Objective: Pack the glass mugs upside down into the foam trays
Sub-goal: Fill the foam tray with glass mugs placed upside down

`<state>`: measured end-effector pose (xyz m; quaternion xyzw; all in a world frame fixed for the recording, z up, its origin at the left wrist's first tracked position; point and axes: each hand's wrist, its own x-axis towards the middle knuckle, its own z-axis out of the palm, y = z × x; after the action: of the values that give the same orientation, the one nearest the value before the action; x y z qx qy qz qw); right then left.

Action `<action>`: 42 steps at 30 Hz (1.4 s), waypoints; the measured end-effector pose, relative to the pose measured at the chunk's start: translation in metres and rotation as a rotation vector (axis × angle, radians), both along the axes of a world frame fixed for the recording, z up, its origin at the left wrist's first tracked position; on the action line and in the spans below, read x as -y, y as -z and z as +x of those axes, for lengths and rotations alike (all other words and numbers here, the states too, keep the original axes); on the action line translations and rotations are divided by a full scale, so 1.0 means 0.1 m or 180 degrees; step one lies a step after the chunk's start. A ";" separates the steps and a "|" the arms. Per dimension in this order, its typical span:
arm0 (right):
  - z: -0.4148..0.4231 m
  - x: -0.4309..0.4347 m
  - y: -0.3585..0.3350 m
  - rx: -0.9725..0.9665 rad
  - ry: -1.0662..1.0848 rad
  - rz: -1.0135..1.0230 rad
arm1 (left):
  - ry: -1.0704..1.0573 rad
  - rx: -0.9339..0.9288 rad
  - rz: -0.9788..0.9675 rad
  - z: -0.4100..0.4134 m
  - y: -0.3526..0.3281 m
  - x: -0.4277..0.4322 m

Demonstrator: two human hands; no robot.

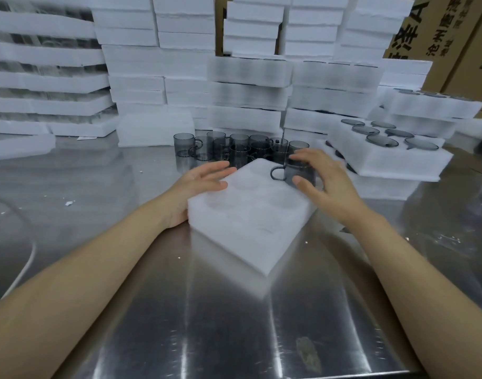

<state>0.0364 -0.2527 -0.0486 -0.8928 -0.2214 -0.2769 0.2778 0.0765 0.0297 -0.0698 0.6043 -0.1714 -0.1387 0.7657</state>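
Steel table (234, 324), packing line: my right hand (327, 184) cups a smoky glass mug (291, 171) at the far right pocket of the foam tray (248, 231), fingers curled over it, thumb on its near side, handle pointing left. My left hand (198, 184) lies straight-fingered against the tray's left edge. The tray sits skewed, one corner toward me, its other pockets unfilled. The loose mugs (234, 149) stand just beyond its far edge, close to both hands. Whether the held mug is inverted, I cannot tell.
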 end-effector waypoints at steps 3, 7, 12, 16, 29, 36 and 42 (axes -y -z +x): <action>0.00 0.00 -0.01 -0.0306 -0.0146 0.0292 | -0.0023 -0.0014 0.0034 0.00 0.00 0.01; 0.01 0.04 -0.03 -0.0552 -0.0208 0.0438 | -0.0038 -0.0007 0.0091 0.00 0.00 0.01; 0.01 0.11 -0.02 -0.0955 -0.0387 0.0571 | -0.0037 0.0003 0.0123 -0.01 0.00 0.01; 0.03 0.14 0.00 -0.1297 -0.0568 0.0713 | -0.0014 0.0003 0.0157 -0.02 -0.01 0.01; -0.03 -0.29 0.10 -0.0390 0.0675 0.0266 | -0.2247 -0.0128 -0.0798 0.19 -0.05 -0.21; -0.01 -0.47 0.12 -0.0327 0.0174 0.0949 | -0.1709 -0.0112 -0.0330 0.27 0.01 -0.28; 0.04 -0.42 0.11 -0.0653 -0.0084 0.0607 | -0.1879 0.0018 0.0009 0.26 0.03 -0.30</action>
<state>0.0400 -0.2112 -0.0599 -0.8830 -0.1762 -0.2003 0.3861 0.1023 0.0602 -0.0731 0.6295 0.0099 0.0915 0.7716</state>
